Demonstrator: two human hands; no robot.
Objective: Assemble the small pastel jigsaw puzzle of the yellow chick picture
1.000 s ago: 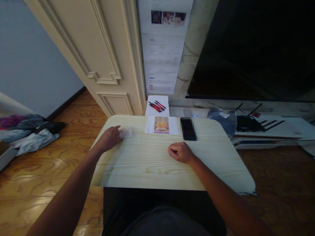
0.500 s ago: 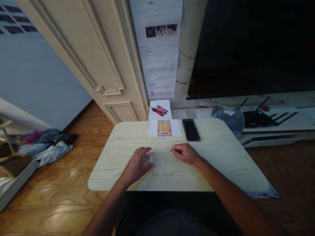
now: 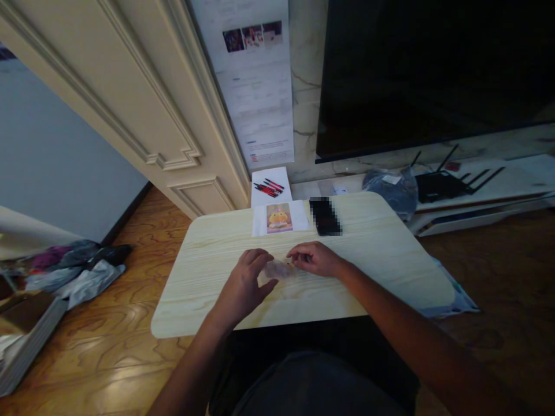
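A small clear plastic bag [image 3: 277,269] lies in the middle of the pale wooden table [image 3: 381,260]. My left hand [image 3: 245,284] grips its left end and my right hand [image 3: 313,259] pinches its right end. What is inside the bag is too blurred to tell. Beyond my hands, at the table's far edge, lie a card with a yellow cartoon figure [image 3: 278,218] and a black phone [image 3: 325,215].
Behind the table a white sheet with red and black pens [image 3: 269,188] rests by a cream door [image 3: 143,110]. A dark TV [image 3: 433,69], a router [image 3: 442,184] and a grey bag [image 3: 388,189] stand to the right. Clothes [image 3: 69,268] lie on the floor at left.
My left hand has dragged the plastic bag from the table's far left to its middle. My right hand has come over and pinched the bag's other end.
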